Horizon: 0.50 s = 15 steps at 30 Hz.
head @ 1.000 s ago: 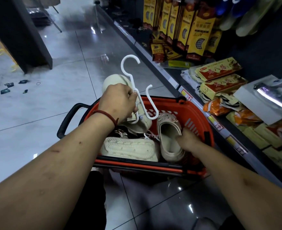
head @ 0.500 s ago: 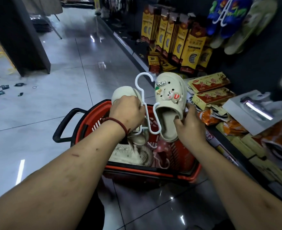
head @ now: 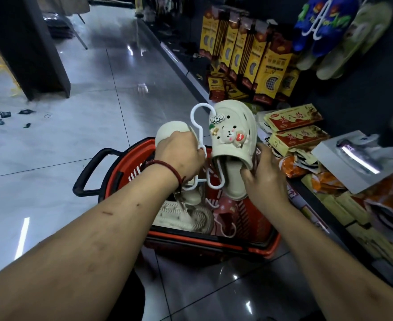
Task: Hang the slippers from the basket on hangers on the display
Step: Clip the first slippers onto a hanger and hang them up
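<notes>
Head view | left hand (head: 179,156) grips white hanger (head: 214,186) carrying first slipper (head: 170,132) | right hand (head: 264,177), in the red basket (head: 214,242) a second ago, now holds second slipper (head: 231,133) raised onto hanger's right hook | judgement: pair nearly mounted, hanging on display is next.

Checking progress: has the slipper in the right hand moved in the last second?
Yes. The slipper lay inside the basket; the right hand has lifted it above the rim, beside the hanger.
</notes>
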{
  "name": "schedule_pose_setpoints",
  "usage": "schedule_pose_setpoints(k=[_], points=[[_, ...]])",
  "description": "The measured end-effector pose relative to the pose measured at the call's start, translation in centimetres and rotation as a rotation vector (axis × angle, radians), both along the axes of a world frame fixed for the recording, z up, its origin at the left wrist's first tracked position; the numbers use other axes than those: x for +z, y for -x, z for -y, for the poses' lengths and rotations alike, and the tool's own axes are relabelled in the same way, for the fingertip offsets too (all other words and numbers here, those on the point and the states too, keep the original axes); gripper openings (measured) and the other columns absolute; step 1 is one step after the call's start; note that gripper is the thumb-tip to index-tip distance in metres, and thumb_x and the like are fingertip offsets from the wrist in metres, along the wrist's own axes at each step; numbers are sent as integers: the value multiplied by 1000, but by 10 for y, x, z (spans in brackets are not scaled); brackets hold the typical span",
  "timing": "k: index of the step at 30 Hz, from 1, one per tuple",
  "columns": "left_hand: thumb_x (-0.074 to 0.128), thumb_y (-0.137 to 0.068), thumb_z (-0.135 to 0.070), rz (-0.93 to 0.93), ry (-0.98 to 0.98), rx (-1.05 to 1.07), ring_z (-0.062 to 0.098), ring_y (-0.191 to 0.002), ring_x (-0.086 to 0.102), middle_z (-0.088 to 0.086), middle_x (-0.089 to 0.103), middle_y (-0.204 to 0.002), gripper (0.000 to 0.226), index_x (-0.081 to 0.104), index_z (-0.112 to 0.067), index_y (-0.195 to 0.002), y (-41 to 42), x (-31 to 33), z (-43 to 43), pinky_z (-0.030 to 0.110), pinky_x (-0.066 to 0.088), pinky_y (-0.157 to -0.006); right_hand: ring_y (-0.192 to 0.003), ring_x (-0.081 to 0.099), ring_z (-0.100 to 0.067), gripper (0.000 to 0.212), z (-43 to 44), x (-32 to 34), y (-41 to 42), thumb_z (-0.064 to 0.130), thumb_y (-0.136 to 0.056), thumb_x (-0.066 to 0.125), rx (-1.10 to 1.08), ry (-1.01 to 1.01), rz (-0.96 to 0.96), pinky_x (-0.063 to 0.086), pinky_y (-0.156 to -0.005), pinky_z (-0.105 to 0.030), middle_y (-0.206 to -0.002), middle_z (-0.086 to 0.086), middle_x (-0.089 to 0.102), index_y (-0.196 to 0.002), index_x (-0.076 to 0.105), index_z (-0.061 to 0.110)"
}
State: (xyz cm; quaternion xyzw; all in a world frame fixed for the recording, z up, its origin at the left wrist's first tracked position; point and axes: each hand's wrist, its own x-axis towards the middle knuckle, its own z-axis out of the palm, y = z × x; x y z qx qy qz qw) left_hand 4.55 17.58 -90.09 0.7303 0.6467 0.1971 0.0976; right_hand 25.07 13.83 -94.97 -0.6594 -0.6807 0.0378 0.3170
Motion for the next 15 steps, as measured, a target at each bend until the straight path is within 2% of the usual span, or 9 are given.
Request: schedule_pose_setpoints(k=[2, 4, 7, 9, 12, 15], points=[[51, -89, -34, 20, 11, 15, 29, -76, 66, 6, 70, -77, 31, 58, -17, -65, 3, 2, -2, 36, 54, -68, -99, 62, -39, 68, 3, -3, -1, 16, -88, 68, 35, 17, 33, 35, -71, -28, -130, -18, 55, -147, 35, 6], [49, -87, -35, 32, 9, 14, 28, -75, 68, 5, 71, -74, 32, 60, -16, -65, 4, 5, 0, 39, 57, -71, -100, 63, -38, 69, 5, -8, -1, 19, -90, 67, 52, 37, 17, 40, -70, -30, -133, -17, 55, -149, 33, 7], [44, -80, -38, 102, 31, -3, 26, -68, 69, 3, 72, -67, 35, 65, -13, -66, 4, 8, 5, 39, 59, -70, -107, 63, -40, 71, 9, -19, 3, 28, -94, 60, 97, 81, -29, 53, -77, -43, -138, -18, 53, -152, 26, 8], [44, -80, -40, 157, 58, 3, 26, -66, 70, 2, 73, -66, 37, 65, -12, -66, 6, 11, 7, 39, 60, -69, -111, 61, -42, 71, 15, -23, 6, 33, -96, 56, 90, 115, -48, 53, -83, -48, -143, -19, 49, -154, 22, 9], [51, -88, -37, 210, 59, 36, 21, -64, 71, -3, 73, -63, 37, 69, -14, -66, 13, 16, 9, 36, 61, -70, -114, 60, -41, 72, 24, -27, 12, 35, -100, 53, 89, 175, -51, 49, -82, -38, -147, -19, 46, -156, 18, 8], [53, -92, -33, 219, 29, 28, 16, -61, 69, -9, 73, -60, 37, 69, -15, -65, 16, 23, 20, 36, 60, -69, -121, 56, -33, 81, 33, -18, 15, 28, -94, 65, 170, 252, -80, 41, -80, -28, -148, -14, 45, -156, 14, 11]])
